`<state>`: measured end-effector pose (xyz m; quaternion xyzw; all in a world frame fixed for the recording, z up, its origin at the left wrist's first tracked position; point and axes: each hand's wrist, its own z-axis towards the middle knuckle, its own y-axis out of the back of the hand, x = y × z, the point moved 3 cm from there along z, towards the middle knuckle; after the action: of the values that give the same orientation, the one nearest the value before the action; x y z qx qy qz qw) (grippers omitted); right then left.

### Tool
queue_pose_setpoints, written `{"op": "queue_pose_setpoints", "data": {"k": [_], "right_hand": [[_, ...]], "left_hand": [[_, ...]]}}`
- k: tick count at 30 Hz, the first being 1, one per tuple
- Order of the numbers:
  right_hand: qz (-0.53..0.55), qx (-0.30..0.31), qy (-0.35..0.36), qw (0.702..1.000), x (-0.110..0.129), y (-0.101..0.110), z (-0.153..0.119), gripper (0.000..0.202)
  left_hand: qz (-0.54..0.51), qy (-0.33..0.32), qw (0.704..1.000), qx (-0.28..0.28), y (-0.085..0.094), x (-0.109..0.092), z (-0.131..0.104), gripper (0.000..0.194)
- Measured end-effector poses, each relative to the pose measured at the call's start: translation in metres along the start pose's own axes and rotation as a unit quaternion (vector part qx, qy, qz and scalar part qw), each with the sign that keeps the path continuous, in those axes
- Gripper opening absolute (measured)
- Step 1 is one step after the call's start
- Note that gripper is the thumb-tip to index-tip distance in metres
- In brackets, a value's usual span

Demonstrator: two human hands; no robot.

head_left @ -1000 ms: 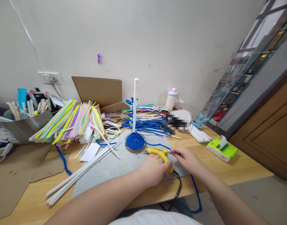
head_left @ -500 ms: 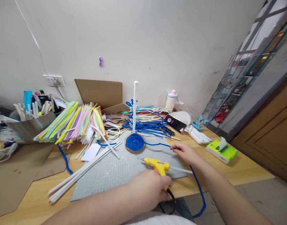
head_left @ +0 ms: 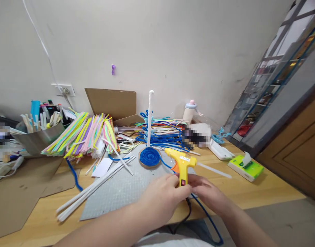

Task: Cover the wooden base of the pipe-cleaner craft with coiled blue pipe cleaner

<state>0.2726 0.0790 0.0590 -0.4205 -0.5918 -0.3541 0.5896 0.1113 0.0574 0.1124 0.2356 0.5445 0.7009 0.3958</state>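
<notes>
1. Yellow plastic glue gun (head_left: 181,164) is upright above the grey mat (head_left: 121,192) on the desk.
2. Left hand (head_left: 161,199) grip closed around its handle; right hand (head_left: 207,195) touches its base.
3. Likely light, rigid; nozzle probably hot, so hold by the handle.

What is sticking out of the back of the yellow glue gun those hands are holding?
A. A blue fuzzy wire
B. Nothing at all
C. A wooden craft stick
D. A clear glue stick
D: a pale, see-through glue stick pokes out behind the yellow glue gun, which the left hand and right hand grip at the handle.
</notes>
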Motion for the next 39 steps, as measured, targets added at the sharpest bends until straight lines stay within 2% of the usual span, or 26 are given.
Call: {"op": "queue_pose_setpoints", "data": {"k": [2, 5, 7, 8, 9, 11, 13, 14, 15, 17, 20, 23, 26, 30, 39], "right_hand": [[0.123, 0.022, -0.026, 0.992, 0.001, -0.016, -0.002, 0.033], [0.214, -0.037, -0.041, 0.975, -0.002, -0.021, 0.003, 0.034], [0.216, -0.083, -0.024, 0.973, -0.001, -0.018, 0.008, 0.029], [0.199, -0.097, -0.013, 0.975, 0.0, -0.016, 0.01, 0.027], [0.17, -0.102, -0.009, 0.98, 0.001, -0.014, 0.012, 0.027], [0.096, -0.077, -0.037, 0.992, 0.0, -0.014, 0.014, 0.026], [0.018, -0.036, -0.087, 0.995, -0.005, -0.015, 0.017, 0.025], [-0.031, -0.026, -0.1, 0.994, -0.008, -0.016, 0.019, 0.024], [-0.085, -0.027, -0.103, 0.991, -0.01, -0.015, 0.023, 0.023], [-0.19, -0.055, -0.087, 0.976, -0.015, -0.011, 0.031, 0.02], [-0.243, -0.094, -0.076, 0.962, -0.019, -0.003, 0.049, 0.015], [-0.187, -0.1, -0.11, 0.971, -0.021, 0.005, 0.067, 0.007], [-0.171, -0.104, -0.138, 0.97, -0.017, 0.01, 0.078, 0.016], [-0.209, -0.098, -0.137, 0.963, -0.009, 0.013, 0.081, 0.026], [-0.26, -0.116, -0.127, 0.95, -0.003, 0.013, 0.09, 0.021]], "left_hand": [[0.01, -0.025, 1.0, 0.004, -0.009, 0.0, 0.002, 0.017], [-0.007, -0.088, 0.996, -0.017, -0.019, -0.002, -0.004, 0.027], [-0.054, -0.106, 0.989, -0.082, -0.021, 0.007, -0.011, 0.035], [-0.082, -0.093, 0.983, -0.138, -0.02, 0.017, -0.014, 0.037], [-0.104, -0.051, 0.972, -0.204, -0.019, 0.033, -0.016, 0.038], [-0.124, 0.129, 0.926, -0.331, -0.018, 0.077, -0.014, 0.038], [-0.132, 0.319, 0.866, -0.361, -0.025, 0.125, -0.007, 0.051], [-0.134, 0.383, 0.847, -0.343, -0.03, 0.147, 0.0, 0.058], [-0.142, 0.423, 0.843, -0.302, -0.036, 0.167, 0.008, 0.063], [-0.159, 0.433, 0.846, -0.267, -0.047, 0.195, 0.021, 0.068], [-0.195, 0.421, 0.858, -0.219, -0.065, 0.214, 0.032, 0.069], [-0.221, 0.411, 0.867, -0.175, -0.081, 0.215, 0.034, 0.068], [-0.214, 0.414, 0.872, -0.147, -0.09, 0.212, 0.031, 0.066], [-0.189, 0.42, 0.878, -0.133, -0.093, 0.209, 0.026, 0.067], [-0.157, 0.416, 0.888, -0.119, -0.093, 0.206, 0.024, 0.064]]}}
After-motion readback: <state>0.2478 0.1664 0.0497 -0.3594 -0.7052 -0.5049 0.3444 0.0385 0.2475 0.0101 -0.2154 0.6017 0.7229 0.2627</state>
